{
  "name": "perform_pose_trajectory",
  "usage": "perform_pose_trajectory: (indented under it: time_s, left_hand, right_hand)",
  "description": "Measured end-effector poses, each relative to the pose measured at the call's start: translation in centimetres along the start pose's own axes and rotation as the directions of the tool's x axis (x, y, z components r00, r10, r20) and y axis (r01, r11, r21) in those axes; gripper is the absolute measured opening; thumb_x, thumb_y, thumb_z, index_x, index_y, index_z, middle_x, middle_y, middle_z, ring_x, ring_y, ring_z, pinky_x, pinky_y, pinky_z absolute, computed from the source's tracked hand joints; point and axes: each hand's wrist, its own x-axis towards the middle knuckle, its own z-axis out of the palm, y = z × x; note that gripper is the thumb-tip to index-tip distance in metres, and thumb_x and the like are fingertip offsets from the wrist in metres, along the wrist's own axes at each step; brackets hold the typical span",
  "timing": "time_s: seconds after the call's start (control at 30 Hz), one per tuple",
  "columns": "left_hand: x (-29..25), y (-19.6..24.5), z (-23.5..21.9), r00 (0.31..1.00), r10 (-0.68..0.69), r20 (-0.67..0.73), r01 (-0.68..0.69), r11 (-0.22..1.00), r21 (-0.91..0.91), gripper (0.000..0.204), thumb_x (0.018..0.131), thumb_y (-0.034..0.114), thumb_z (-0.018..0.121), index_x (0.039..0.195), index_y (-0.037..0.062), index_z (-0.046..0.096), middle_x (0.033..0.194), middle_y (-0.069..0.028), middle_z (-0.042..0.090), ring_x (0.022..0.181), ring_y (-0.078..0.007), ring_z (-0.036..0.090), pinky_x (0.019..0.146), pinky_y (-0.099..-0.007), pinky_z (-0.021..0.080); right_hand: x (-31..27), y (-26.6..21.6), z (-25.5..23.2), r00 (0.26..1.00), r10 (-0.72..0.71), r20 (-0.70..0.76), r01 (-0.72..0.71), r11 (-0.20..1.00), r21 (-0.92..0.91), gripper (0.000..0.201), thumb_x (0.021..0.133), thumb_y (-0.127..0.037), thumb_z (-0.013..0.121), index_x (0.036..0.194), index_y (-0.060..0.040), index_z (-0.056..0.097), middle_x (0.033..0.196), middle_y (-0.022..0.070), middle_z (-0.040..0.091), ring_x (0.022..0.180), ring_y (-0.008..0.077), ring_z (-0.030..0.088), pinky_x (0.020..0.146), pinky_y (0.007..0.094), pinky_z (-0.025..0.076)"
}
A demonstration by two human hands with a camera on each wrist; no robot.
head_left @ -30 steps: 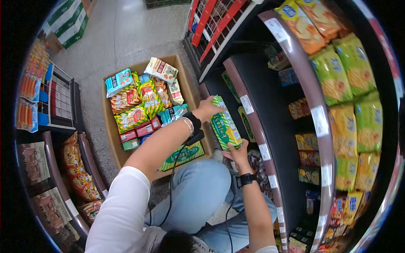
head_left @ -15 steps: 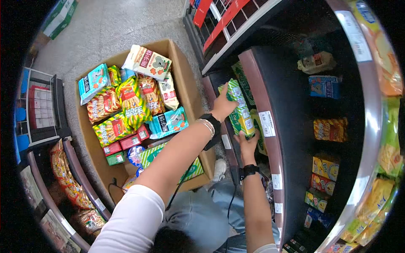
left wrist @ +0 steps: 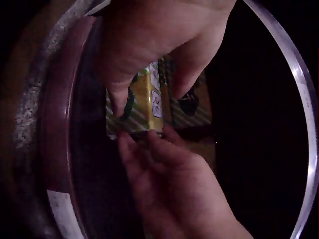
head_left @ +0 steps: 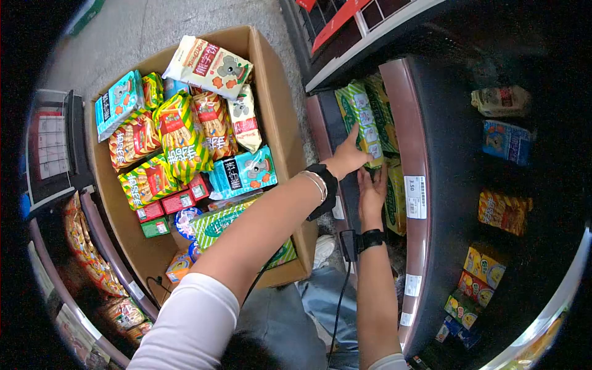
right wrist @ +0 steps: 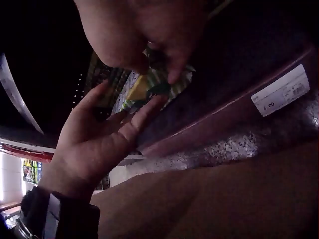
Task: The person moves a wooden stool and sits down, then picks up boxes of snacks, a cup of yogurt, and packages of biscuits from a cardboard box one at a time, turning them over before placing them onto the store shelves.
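A green-and-yellow striped biscuit pack lies in the lower shelf, beside similar green packs. My left hand grips its near part; in the left wrist view the left hand's fingers lie on one side and its thumb on the other. My right hand is at the near end of the pack, palm up. In the right wrist view the right hand's fingers are extended along that end, not wrapped round it. The far end of the pack is partly in shadow.
A cardboard box full of biscuit bags and packs stands left of the shelf. A brown shelf edge with price tags runs beside the hands. Small boxes and bags stand on the dark shelf at right. A snack rack is at left.
Both hands have carried the biscuit pack away from the box side and deeper into the lower shelf. The right hand's hold on the near end has loosened to straight fingers. The head view has come closer.
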Motion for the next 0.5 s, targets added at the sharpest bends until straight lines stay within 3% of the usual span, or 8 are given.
perform_pose_trajectory:
  time_s: [0.13,0.23,0.33,0.43,0.5]
  left_hand:
    - [1.0,0.2,0.1,0.999,0.002,0.045,0.000,1.000,-0.025,0.096,0.070,0.007,0.065,0.146,0.0051,0.007,0.133,-0.0232,0.044,0.122,-0.0308,0.045,0.100,-0.0312,0.035]
    - [1.3,0.9,0.2,0.993,-0.035,0.117,0.044,0.996,-0.082,0.093,0.072,0.000,0.062,0.146,0.0026,0.005,0.140,-0.0191,0.036,0.129,-0.0251,0.037,0.106,-0.0288,0.028]
    - [2.4,-0.1,0.5,0.985,0.025,0.170,0.008,0.982,-0.187,0.090,0.072,-0.002,0.059,0.146,0.0025,0.007,0.140,-0.0185,0.037,0.128,-0.0245,0.038,0.105,-0.0282,0.029]
    - [2.8,-0.9,1.2,0.984,0.087,0.158,-0.048,0.970,-0.240,0.086,0.073,-0.004,0.057,0.145,0.0018,0.010,0.140,-0.0175,0.039,0.127,-0.0239,0.040,0.103,-0.0279,0.031]
    - [2.6,-1.0,1.8,0.988,0.082,0.133,-0.052,0.975,-0.218,0.082,0.074,-0.004,0.055,0.145,0.0008,0.015,0.138,-0.0171,0.041,0.126,-0.0236,0.041,0.103,-0.0280,0.031]
  right_hand:
    - [0.7,-0.5,0.2,0.999,0.041,-0.007,-0.042,0.997,-0.070,0.066,0.093,-0.003,0.047,0.146,-0.0093,0.010,0.149,0.0152,0.015,0.130,0.0268,0.035,0.106,0.0338,0.031]
    - [1.5,0.5,-1.3,0.998,-0.045,0.045,0.057,0.945,-0.323,0.070,0.091,-0.018,0.053,0.146,-0.0048,0.011,0.151,0.0138,0.016,0.137,0.0251,0.021,0.110,0.0358,0.021]
    - [1.8,0.8,-2.0,0.994,-0.065,0.090,0.094,0.927,-0.364,0.067,0.090,-0.003,0.046,0.146,-0.0097,0.012,0.151,0.0142,0.012,0.138,0.0269,0.018,0.110,0.0355,0.021]
    - [1.1,0.3,-1.8,0.998,-0.050,0.031,0.056,0.967,-0.250,0.067,0.088,-0.001,0.045,0.146,-0.0087,0.013,0.151,0.0143,0.011,0.139,0.0270,0.015,0.110,0.0362,0.020]
    - [0.4,-0.2,-1.6,0.998,-0.040,0.043,0.050,0.962,-0.269,0.067,0.088,-0.002,0.046,0.146,-0.0077,0.012,0.151,0.0144,0.011,0.139,0.0274,0.015,0.110,0.0366,0.019]
